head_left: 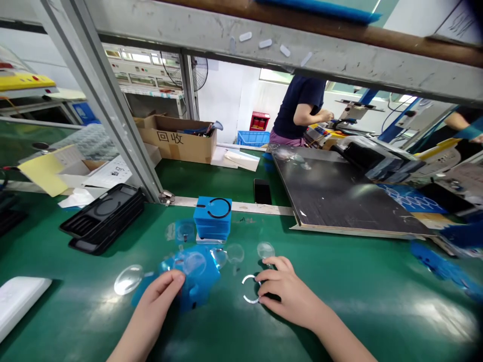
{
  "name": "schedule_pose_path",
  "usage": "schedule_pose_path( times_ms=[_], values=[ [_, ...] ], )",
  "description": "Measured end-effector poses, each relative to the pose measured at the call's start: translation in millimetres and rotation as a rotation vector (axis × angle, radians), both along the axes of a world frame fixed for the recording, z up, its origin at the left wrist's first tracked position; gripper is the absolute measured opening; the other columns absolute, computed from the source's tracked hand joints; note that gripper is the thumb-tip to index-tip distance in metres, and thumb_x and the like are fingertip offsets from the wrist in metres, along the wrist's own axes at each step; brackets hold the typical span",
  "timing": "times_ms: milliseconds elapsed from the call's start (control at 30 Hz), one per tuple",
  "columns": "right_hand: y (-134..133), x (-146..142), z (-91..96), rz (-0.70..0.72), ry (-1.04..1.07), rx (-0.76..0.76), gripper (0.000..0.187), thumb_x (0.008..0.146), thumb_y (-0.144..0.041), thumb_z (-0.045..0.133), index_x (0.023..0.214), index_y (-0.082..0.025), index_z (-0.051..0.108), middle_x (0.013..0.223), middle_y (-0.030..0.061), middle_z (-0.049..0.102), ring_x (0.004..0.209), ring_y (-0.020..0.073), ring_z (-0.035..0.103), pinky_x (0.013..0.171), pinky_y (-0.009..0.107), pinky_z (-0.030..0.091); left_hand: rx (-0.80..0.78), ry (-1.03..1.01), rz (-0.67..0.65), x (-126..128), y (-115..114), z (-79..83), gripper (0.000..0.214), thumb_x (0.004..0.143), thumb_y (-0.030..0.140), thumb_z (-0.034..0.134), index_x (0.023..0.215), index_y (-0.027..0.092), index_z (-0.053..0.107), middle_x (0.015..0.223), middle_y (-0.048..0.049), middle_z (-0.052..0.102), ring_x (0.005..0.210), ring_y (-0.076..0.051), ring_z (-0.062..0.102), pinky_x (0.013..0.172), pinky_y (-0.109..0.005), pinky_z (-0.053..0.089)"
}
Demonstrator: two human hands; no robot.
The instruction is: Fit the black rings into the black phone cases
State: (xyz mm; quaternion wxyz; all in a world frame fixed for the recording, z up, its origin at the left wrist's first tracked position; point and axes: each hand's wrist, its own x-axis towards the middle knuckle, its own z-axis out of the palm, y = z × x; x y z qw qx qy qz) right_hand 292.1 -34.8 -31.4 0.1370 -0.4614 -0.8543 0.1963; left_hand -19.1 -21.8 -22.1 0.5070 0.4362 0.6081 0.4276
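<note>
My left hand is closed in a pinch at the edge of a thin blue film sheet, with clear round film pieces on and around it. The thumb and fingers of my right hand grip the right side of a white open ring, low over the green table. A clear round film disc lies just beyond the right fingertips, and another clear disc lies left of my left hand. Behind the film stands a stack of blue cards with a black open ring on its top.
Black plastic trays sit at the left, and a white object is at the near left. A phone lies behind the metal strip. A dark board fills the right rear, near a cardboard box and a person.
</note>
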Motion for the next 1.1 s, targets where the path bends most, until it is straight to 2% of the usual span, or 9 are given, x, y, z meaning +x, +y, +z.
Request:
schedule_pose_path(
  times_ms=[100, 233, 467, 733, 833, 967, 1033, 1100],
  values=[
    [-0.7, -2.1, 4.6, 0.003, -0.02, -0.008, 0.01, 0.089, -0.023, 0.067, 0.083, -0.028, 0.073, 0.102, -0.0016, 0.072, 0.122, 0.029, 0.046, 0.103, 0.049, 0.033, 0.003, -0.001, 0.002, 0.3, 0.4, 0.1, 0.038, 0.073, 0.057, 0.071, 0.065, 0.02, 0.062, 0.064, 0.0032, 0.046, 0.063, -0.015, 0.04, 0.058, -0.023, 0.034],
    [-0.5, -5.4, 9.2, -0.013, -0.037, 0.002, 0.013, 0.09, -0.023, 0.065, 0.08, -0.026, 0.071, 0.111, -0.0003, 0.066, 0.112, 0.0254, 0.048, 0.098, 0.045, 0.036, 0.004, -0.004, -0.012, 0.0, 0.4, 0.5, 0.039, 0.074, 0.057, 0.07, 0.065, 0.02, 0.062, 0.065, 0.0027, 0.046, 0.062, -0.015, 0.041, 0.057, -0.024, 0.035],
    [0.3, -10.7, 22.0, 0.011, -0.076, -0.027, 0.016, 0.09, -0.013, 0.059, 0.081, -0.025, 0.067, 0.111, -0.0008, 0.063, 0.108, 0.0216, 0.047, 0.095, 0.04, 0.038, 0.029, 0.072, -0.028, 0.4, 0.2, -0.7, 0.044, 0.074, 0.062, 0.066, 0.062, 0.021, 0.059, 0.064, 0.0021, 0.047, 0.063, -0.016, 0.042, 0.057, -0.024, 0.037],
    [-4.3, -12.4, 18.1, 0.064, -0.082, 0.051, 0.029, 0.088, -0.004, 0.048, 0.086, -0.025, 0.067, 0.114, 0.0034, 0.061, 0.109, 0.0255, 0.047, 0.092, 0.044, 0.041, 0.073, 0.125, -0.039, -7.1, 5.1, 1.5, 0.046, 0.074, 0.065, 0.064, 0.06, 0.022, 0.057, 0.063, 0.0006, 0.05, 0.063, -0.018, 0.047, 0.059, -0.026, 0.04],
    [-8.2, -7.5, 20.6, 0.023, -0.001, 0.032, 0.029, 0.086, -0.004, 0.048, 0.091, -0.026, 0.067, 0.112, 0.0046, 0.06, 0.111, 0.0262, 0.048, 0.093, 0.046, 0.043, 0.093, 0.196, -0.077, -15.9, 13.2, 9.4, 0.045, 0.071, 0.065, 0.065, 0.058, 0.022, 0.06, 0.061, -0.0014, 0.054, 0.065, -0.021, 0.051, 0.062, -0.028, 0.042],
    [-10.5, -5.6, 23.1, -0.055, 0.245, 0.032, 0.021, 0.091, -0.012, 0.05, 0.1, -0.026, 0.064, 0.101, 0.0065, 0.061, 0.103, 0.0243, 0.054, 0.092, 0.045, 0.047, 0.087, 0.136, -0.104, -17.3, 17.2, 20.8, 0.039, 0.073, 0.059, 0.066, 0.064, 0.021, 0.064, 0.062, -0.0006, 0.054, 0.062, -0.018, 0.049, 0.059, -0.027, 0.042],
    [-10.5, -13.5, 22.0, -0.106, 0.399, 0.032, 0.015, 0.094, -0.021, 0.053, 0.101, -0.026, 0.065, 0.095, 0.0064, 0.064, 0.097, 0.0235, 0.058, 0.089, 0.043, 0.05, 0.082, 0.097, -0.131, -10.9, 15.4, 24.2, 0.037, 0.075, 0.056, 0.065, 0.066, 0.02, 0.063, 0.062, 0.0001, 0.052, 0.062, -0.017, 0.047, 0.058, -0.026, 0.041],
    [-11.0, -29.1, 19.8, -0.179, 0.529, -0.042, 0.019, 0.093, -0.029, 0.058, 0.11, -0.027, 0.065, 0.101, 0.0077, 0.067, 0.099, 0.0241, 0.061, 0.089, 0.043, 0.051, 0.076, 0.067, -0.159, -0.8, 11.7, 26.0, 0.035, 0.077, 0.053, 0.064, 0.067, 0.02, 0.063, 0.062, 0.0007, 0.052, 0.062, -0.017, 0.048, 0.058, -0.025, 0.041]
  ],
)
